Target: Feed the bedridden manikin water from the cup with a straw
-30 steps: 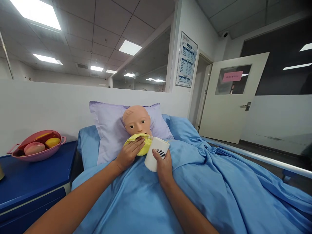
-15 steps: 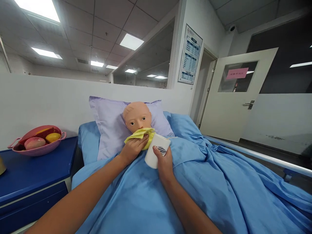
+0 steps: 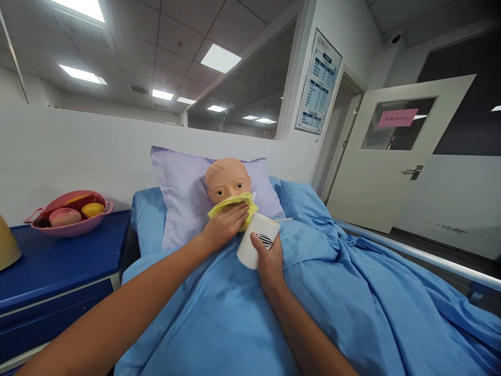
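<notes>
A bald mannequin (image 3: pixel 227 180) lies in the bed with its head on a lilac pillow (image 3: pixel 178 193). My left hand (image 3: pixel 225 227) is closed on a yellow cloth (image 3: pixel 230 202) and presses it over the mannequin's mouth and lower face. In my right hand (image 3: pixel 270 261) is a white cup (image 3: pixel 252 237) with a black striped mark, tilted over the blanket just below the cloth. A thin white stick, perhaps a straw, shows past the cup's rim. The blue blanket (image 3: pixel 219 324) covers the mannequin's body, which is hidden.
On the left, a blue bedside cabinet (image 3: pixel 70 261) carries a pink basket (image 3: pixel 74 230) of fruit and a yellowish object (image 3: pixel 7 245) cut off by the frame. A bed rail (image 3: pixel 422 253) runs along the right. An open door (image 3: pixel 395 193) stands behind it.
The cloth has shifted up on the mannequin's face and now covers its nose and mouth. The cup stays in my right hand. My view has turned slightly left.
</notes>
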`<state>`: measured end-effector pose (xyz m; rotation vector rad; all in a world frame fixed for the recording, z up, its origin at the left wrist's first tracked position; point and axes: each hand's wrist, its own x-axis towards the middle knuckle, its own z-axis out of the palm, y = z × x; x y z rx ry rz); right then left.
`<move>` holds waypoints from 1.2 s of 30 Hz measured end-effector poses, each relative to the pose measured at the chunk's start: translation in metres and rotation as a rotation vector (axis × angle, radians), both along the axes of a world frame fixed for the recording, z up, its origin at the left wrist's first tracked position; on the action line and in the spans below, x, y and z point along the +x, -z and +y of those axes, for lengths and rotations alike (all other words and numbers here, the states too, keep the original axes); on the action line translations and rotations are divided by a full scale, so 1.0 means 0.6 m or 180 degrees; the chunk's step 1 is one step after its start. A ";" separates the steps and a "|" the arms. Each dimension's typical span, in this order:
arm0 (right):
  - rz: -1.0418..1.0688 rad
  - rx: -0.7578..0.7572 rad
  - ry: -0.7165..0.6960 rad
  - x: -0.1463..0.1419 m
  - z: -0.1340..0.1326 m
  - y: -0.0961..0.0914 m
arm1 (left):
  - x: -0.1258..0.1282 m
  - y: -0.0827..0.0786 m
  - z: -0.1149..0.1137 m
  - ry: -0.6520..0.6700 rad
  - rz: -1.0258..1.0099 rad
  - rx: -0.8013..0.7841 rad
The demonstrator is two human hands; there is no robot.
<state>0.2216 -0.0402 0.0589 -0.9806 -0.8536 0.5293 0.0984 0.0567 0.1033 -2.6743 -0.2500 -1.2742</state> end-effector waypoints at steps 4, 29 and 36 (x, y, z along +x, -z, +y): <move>-0.0080 -0.0045 -0.0079 0.000 0.000 0.002 | -0.019 0.039 -0.003 -0.0574 0.0167 -0.0226; -0.0928 -0.0270 -0.0939 -0.016 -0.015 -0.002 | -0.123 0.118 -0.175 0.1268 -0.3730 -0.6910; -0.0838 -0.0434 -0.1082 -0.022 -0.015 -0.003 | -0.134 0.169 -0.161 0.2339 -0.3668 -0.7044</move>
